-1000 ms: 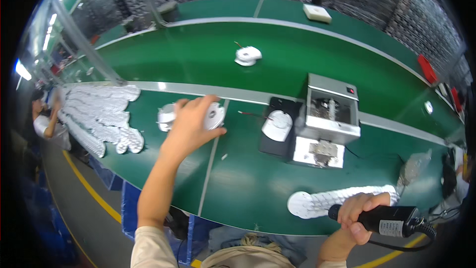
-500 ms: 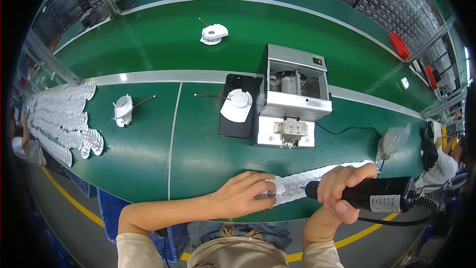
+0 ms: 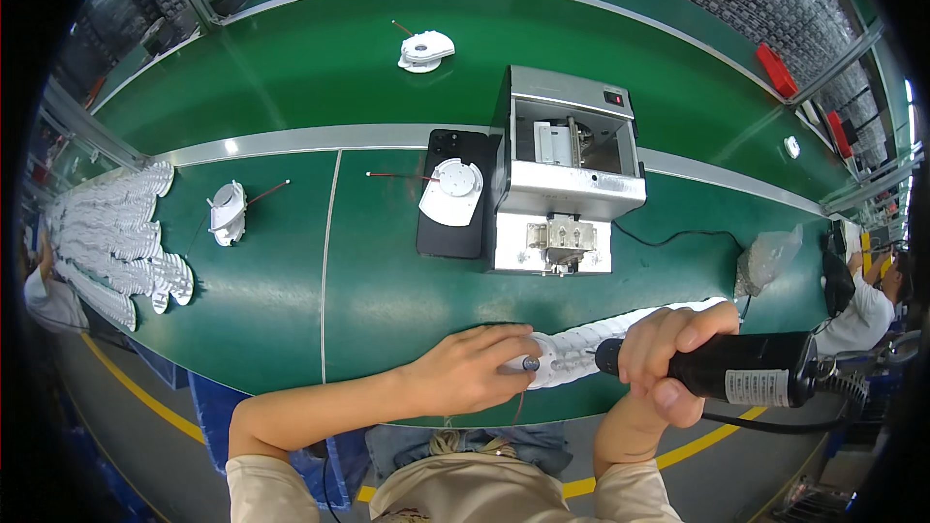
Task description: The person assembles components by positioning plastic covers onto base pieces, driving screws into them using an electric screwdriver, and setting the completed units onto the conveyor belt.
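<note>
Near the front edge of the green table, my left hand [image 3: 470,373] has its fingers closed around the near end of a row of white plastic parts [image 3: 576,347]. Beside its fingertips shows a small dark round piece, and a thin reddish wire hangs below. My right hand [image 3: 664,358] is wrapped round a black electric screwdriver [image 3: 746,368], held level with its tip pointing left at the parts. The tip is close to the white part by my left hand; whether it touches a screw cannot be made out.
Beyond my hands stands a metal screw feeder [image 3: 572,184]. Left of it a black phone [image 3: 450,242] lies under a white wired part [image 3: 453,189]. Another wired part [image 3: 229,213] and stacked white parts [image 3: 116,242] lie left. A green conveyor [image 3: 310,68] runs behind, carrying a white part [image 3: 424,51].
The whole view has shifted slightly. The white part on the conveyor has moved a little right. Inside the screw feeder, a white block now shows where a dark drum was. Both hands keep their grips.
</note>
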Motion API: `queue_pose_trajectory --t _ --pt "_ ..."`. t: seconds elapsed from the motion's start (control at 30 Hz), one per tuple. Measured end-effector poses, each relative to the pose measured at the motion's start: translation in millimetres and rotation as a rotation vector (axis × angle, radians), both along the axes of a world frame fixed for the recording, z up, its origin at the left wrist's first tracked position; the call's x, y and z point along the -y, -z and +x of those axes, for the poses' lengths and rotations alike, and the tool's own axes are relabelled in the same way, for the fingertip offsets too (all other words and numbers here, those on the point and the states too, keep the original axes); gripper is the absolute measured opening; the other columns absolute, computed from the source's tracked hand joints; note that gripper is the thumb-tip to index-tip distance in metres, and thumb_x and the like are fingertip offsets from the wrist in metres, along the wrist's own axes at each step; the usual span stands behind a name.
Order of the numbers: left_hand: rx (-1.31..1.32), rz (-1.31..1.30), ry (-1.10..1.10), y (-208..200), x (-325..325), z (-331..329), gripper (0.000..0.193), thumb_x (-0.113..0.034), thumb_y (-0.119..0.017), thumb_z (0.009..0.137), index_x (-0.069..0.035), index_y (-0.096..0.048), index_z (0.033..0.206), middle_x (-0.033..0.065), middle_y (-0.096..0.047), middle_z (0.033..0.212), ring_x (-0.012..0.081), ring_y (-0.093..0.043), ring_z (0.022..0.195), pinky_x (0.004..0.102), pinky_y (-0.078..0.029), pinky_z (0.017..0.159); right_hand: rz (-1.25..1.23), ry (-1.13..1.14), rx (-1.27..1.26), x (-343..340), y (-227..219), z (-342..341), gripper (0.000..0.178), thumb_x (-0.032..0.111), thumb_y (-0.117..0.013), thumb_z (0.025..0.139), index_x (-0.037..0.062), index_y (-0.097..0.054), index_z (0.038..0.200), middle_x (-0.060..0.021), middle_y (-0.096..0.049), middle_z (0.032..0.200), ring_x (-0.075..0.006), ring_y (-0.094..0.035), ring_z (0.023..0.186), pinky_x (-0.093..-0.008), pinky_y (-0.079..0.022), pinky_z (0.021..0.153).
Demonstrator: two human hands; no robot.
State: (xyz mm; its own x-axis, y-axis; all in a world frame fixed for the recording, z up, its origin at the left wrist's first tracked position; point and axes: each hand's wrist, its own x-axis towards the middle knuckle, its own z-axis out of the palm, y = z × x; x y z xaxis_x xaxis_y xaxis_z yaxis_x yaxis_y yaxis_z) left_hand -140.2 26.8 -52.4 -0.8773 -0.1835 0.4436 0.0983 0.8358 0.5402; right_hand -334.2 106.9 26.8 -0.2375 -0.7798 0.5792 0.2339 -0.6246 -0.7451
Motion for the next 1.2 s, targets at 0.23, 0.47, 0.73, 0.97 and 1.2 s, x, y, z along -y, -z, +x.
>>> queue_pose_trajectory --t 0.23,0.47,0.73,0.97,1.2 --pt "0.008 0.005 0.039 2 3 -3 0.017 -0.015 -0.066 0.068 -0.011 -0.061 0.083 0.0042 -0.053 0.105 0.0268 -0.053 0.109 0.0350 -0.050 0.084 0.077 -0.021 0.084 9 -6 12 0.038 -0.002 -0.063 0.067 0.0000 -0.040 0.098 -0.0076 -0.046 0.058 -0.0140 -0.043 0.044 -0.0262 -0.039 0.042" --pt "0.020 0.028 0.065 2 5 -4 0.018 -0.014 -0.066 0.068 -0.013 -0.061 0.086 0.0042 -0.053 0.103 0.0282 -0.053 0.109 0.0373 -0.049 0.085 0.008 0.117 0.109 21 -21 11 0.041 0.003 -0.061 0.070 0.0023 -0.037 0.103 -0.0063 -0.045 0.060 -0.0148 -0.044 0.043 -0.0276 -0.040 0.042" --pt "-0.028 0.184 0.133 12 7 -14 0.014 -0.012 -0.066 0.071 -0.011 -0.060 0.084 0.0058 -0.050 0.097 0.0296 -0.052 0.108 0.0403 -0.045 0.089 -0.008 0.288 -0.011 73 -32 20 0.052 0.010 -0.054 0.073 0.0038 -0.037 0.122 -0.0027 -0.040 0.060 -0.0117 -0.040 0.042 -0.0284 -0.038 0.042" --pt "-0.005 0.118 0.123 12 8 -7 0.016 -0.011 -0.066 0.069 -0.010 -0.060 0.083 0.0058 -0.050 0.098 0.0283 -0.051 0.107 0.0376 -0.042 0.089 0.127 0.347 0.026 84 -33 27 0.044 -0.006 -0.050 0.067 0.0016 -0.040 0.110 -0.0054 -0.047 0.057 -0.0123 -0.044 0.042 -0.0265 -0.041 0.042" --pt "-0.025 0.194 0.051 15 4 -3 0.014 -0.012 -0.066 0.069 -0.010 -0.059 0.081 0.0081 -0.049 0.105 0.0290 -0.050 0.108 0.0376 -0.044 0.088 0.096 0.291 -0.020 86 -27 29 0.041 -0.004 -0.054 0.069 0.0028 -0.038 0.106 -0.0054 -0.046 0.057 -0.0129 -0.044 0.043 -0.0266 -0.040 0.042"
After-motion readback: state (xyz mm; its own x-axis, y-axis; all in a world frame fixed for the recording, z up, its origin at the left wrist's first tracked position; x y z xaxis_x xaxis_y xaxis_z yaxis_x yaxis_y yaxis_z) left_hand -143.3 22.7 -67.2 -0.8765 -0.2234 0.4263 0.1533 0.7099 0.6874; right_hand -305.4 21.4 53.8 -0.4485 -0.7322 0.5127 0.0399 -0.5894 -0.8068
